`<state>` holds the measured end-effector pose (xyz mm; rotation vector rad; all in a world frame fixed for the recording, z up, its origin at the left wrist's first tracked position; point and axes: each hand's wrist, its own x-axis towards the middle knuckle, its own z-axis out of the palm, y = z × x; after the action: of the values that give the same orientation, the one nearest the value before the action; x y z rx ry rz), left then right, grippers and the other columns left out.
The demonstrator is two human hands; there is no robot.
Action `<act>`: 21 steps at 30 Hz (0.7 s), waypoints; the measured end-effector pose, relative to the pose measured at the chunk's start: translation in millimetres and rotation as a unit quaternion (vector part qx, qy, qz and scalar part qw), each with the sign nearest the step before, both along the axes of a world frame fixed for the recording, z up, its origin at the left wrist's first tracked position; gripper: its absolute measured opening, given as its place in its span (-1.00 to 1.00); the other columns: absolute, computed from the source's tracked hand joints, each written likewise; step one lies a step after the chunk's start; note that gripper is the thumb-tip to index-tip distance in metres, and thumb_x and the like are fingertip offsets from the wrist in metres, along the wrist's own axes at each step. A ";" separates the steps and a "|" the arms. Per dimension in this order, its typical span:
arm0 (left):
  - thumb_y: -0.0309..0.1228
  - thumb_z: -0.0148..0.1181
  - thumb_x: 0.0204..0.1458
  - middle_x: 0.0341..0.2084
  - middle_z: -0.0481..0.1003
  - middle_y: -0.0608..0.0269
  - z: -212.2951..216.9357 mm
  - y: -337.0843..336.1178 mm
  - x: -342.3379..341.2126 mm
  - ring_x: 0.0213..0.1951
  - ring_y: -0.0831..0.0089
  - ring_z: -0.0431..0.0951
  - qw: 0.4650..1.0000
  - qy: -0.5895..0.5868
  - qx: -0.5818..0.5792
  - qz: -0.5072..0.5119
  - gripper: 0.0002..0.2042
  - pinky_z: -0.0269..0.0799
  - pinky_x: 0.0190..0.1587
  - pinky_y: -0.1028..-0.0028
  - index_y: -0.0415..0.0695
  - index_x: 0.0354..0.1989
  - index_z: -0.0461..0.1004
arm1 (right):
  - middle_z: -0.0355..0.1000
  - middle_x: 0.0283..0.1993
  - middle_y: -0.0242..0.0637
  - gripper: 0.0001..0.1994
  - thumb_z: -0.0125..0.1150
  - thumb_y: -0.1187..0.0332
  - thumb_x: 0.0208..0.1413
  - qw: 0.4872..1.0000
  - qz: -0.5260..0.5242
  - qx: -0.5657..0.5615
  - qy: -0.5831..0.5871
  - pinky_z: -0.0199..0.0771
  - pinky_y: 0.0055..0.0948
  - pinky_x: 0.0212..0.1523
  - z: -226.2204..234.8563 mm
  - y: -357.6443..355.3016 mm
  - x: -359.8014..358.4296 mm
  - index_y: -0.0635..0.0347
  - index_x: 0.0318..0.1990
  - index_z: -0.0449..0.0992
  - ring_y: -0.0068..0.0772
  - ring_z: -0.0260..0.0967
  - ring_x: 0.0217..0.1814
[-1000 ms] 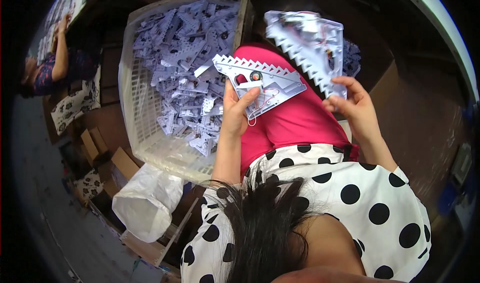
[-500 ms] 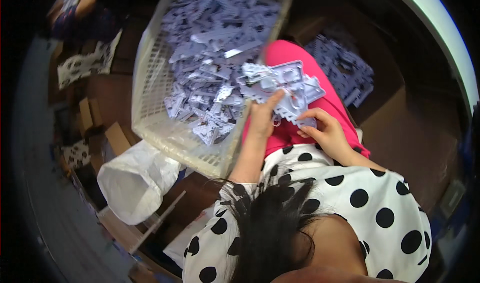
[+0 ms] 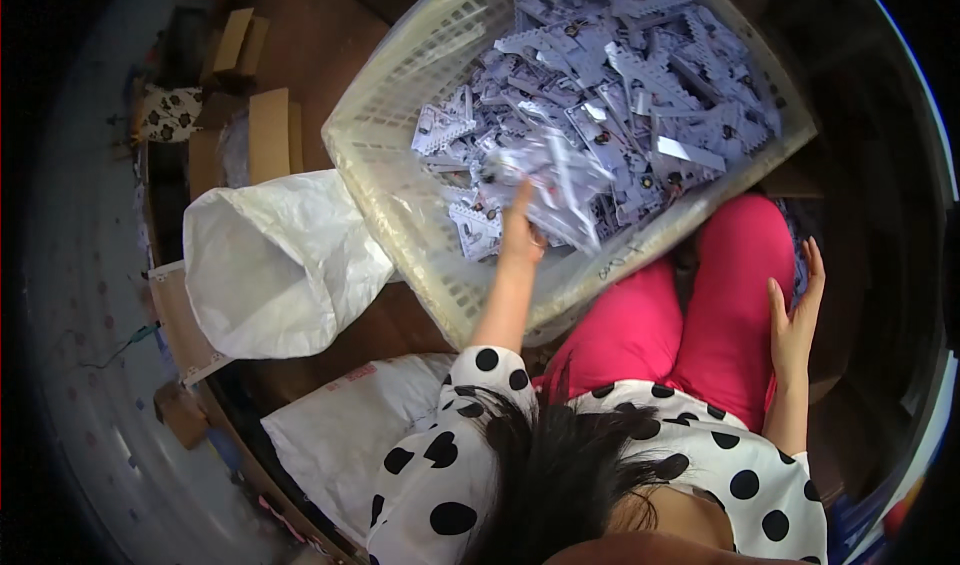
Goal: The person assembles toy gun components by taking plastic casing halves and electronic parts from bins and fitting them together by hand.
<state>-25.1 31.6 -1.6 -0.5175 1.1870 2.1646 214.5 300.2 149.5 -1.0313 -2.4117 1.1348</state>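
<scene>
My left hand point(image 3: 522, 233) reaches over the big basket point(image 3: 432, 283) with its thumb lying on top of a bundle of pale lilac plastic parts point(image 3: 568, 187). Motion smears this bundle, and most of my left fingers are hidden beneath it. Below and around it, many toothed, flat plastic parts point(image 3: 640, 85) lie heaped in the basket. My right hand point(image 3: 797, 315) is beside my right knee in pink trousers, fingers and thumb apart, holding nothing. More pale parts show only in part behind that knee.
Left of the basket stands an open white sack point(image 3: 270, 275). Another white sack point(image 3: 360, 435) lies flat nearer to me. Open cardboard boxes point(image 3: 272, 135) stand at the far left. The basket's long rim runs close along my knees.
My left hand has carried the plastic parts from my lap leftward over the basket. The right hand has let go and moved right, beside my knee. The view has turned.
</scene>
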 end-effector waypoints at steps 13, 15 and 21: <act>-0.21 0.29 -0.08 -0.02 0.39 0.19 -232.2 -151.0 -184.5 -0.03 0.23 0.44 0.956 -0.004 -0.126 0.264 -0.44 0.38 -0.03 0.17 -0.09 0.11 0.28 | 0.00 0.31 -0.12 -0.18 0.23 0.05 -0.13 0.977 0.044 0.045 -0.202 -0.17 -0.19 0.34 -34.3 24.1 -44.2 0.18 0.29 0.03 -0.09 -0.09 0.36; -0.22 0.34 -0.12 -0.02 0.39 0.18 -250.6 -158.0 -189.7 -0.04 0.23 0.43 0.952 0.029 -0.166 0.255 -0.40 0.38 -0.05 0.14 -0.08 0.12 0.27 | 0.00 0.31 -0.11 -0.17 0.23 0.05 -0.12 0.977 0.033 0.032 -0.206 -0.17 -0.19 0.33 -35.5 23.1 -50.8 0.18 0.29 0.03 -0.09 -0.09 0.36; -0.13 0.24 -0.03 0.00 0.38 0.17 -265.6 -168.5 -184.4 -0.02 0.21 0.42 0.974 -0.052 -0.110 0.189 -0.42 0.34 0.02 0.17 -0.15 0.12 0.25 | -0.01 0.31 -0.09 -0.17 0.21 0.01 -0.11 0.975 0.009 0.015 -0.222 -0.18 -0.18 0.33 -39.7 23.6 -57.6 0.20 0.29 0.02 -0.10 -0.10 0.37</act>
<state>-209.6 -136.9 -267.2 -1.0110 1.3664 2.2907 156.9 323.8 109.8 -1.3791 -2.7669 0.9481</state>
